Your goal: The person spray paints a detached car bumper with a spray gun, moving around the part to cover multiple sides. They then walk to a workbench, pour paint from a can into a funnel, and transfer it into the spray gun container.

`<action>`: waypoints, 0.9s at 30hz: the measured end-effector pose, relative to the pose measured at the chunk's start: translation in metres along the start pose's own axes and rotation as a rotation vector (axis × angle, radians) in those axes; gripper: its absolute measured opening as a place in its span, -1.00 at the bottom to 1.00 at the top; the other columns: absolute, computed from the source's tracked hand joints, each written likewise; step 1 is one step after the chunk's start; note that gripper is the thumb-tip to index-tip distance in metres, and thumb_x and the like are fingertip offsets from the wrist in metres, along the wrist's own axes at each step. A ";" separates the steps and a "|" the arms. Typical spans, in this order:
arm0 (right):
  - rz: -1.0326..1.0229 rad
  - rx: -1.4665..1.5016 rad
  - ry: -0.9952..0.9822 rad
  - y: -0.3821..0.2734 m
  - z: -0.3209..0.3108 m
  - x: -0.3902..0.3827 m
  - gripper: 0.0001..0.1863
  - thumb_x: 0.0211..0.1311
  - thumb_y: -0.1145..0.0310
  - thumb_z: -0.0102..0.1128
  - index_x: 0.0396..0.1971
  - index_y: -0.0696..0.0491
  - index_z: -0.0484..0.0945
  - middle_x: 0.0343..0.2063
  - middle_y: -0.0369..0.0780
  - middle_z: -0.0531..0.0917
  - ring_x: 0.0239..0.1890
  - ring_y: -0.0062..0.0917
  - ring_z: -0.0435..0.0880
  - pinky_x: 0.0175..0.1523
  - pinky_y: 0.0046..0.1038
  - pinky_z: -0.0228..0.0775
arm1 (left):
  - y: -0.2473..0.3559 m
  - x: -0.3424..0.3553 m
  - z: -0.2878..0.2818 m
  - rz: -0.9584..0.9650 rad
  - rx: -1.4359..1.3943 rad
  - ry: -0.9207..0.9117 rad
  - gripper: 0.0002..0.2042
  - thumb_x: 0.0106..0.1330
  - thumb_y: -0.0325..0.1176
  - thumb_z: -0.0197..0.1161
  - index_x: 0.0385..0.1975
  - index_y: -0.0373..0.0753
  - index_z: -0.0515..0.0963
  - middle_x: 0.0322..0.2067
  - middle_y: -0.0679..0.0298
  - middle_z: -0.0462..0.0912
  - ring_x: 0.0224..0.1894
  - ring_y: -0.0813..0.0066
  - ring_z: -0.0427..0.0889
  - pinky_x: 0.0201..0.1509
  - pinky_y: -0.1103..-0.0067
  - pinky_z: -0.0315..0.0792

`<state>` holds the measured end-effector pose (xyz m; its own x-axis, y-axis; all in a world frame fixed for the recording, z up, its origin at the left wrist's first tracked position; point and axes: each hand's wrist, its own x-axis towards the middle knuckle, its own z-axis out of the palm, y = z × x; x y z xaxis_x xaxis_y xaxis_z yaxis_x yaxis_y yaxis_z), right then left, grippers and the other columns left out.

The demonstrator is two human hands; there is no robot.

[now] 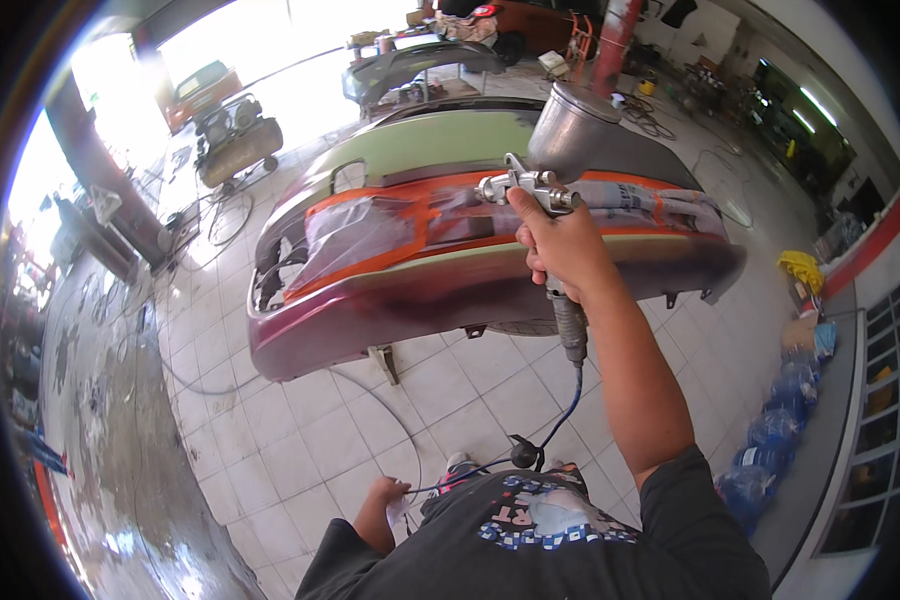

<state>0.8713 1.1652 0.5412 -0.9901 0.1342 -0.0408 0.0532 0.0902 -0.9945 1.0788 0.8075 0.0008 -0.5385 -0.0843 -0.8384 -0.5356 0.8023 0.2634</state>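
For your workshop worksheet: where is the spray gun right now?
In the head view, upper centre-right: the spray gun is gripped in the right hand, above the masked car bumper.

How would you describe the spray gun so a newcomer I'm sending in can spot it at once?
Start at the big car bumper on a stand mid-floor, maroon below, green above, with orange-taped plastic masking. Just over its centre, the right hand grips the spray gun. It alone has a silver metal cup on top and a blue hose trailing from its handle toward the left hand.
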 end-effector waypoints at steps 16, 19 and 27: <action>-0.071 -0.112 0.249 0.020 -0.282 0.005 -0.69 0.50 0.06 0.22 0.00 -0.04 0.53 -0.61 -0.43 0.39 -0.75 -0.79 0.24 -0.72 -0.61 0.18 | 0.143 -0.001 0.052 0.037 0.032 -0.151 -0.62 0.18 0.07 0.53 -0.33 -0.16 0.82 -0.35 0.22 0.80 -0.34 0.39 0.70 -0.19 0.38 0.58; -0.083 -0.109 0.237 0.026 -0.338 0.012 -0.68 0.50 0.06 0.22 0.03 -0.05 0.54 -0.61 -0.43 0.38 -0.75 -0.79 0.23 -0.73 -0.60 0.17 | 0.176 -0.012 0.087 0.051 0.060 -0.133 -0.56 0.17 0.09 0.53 -0.26 -0.23 0.80 -0.33 0.20 0.80 -0.31 0.37 0.72 -0.16 0.37 0.58; -0.044 -0.131 0.311 0.054 -0.484 0.030 -0.72 0.49 0.11 0.22 0.02 -0.07 0.62 -0.68 -0.45 0.33 -0.77 -0.74 0.27 -0.75 -0.57 0.22 | 0.288 -0.058 0.167 0.120 0.022 -0.039 -0.45 0.25 0.18 0.42 -0.17 -0.28 0.75 -0.33 0.11 0.77 -0.35 0.31 0.71 -0.21 0.34 0.57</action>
<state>0.9076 1.6520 0.5331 -0.9060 0.4200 0.0531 0.0476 0.2256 -0.9731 1.0644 1.1421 0.0452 -0.5716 0.0359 -0.8198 -0.4541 0.8183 0.3524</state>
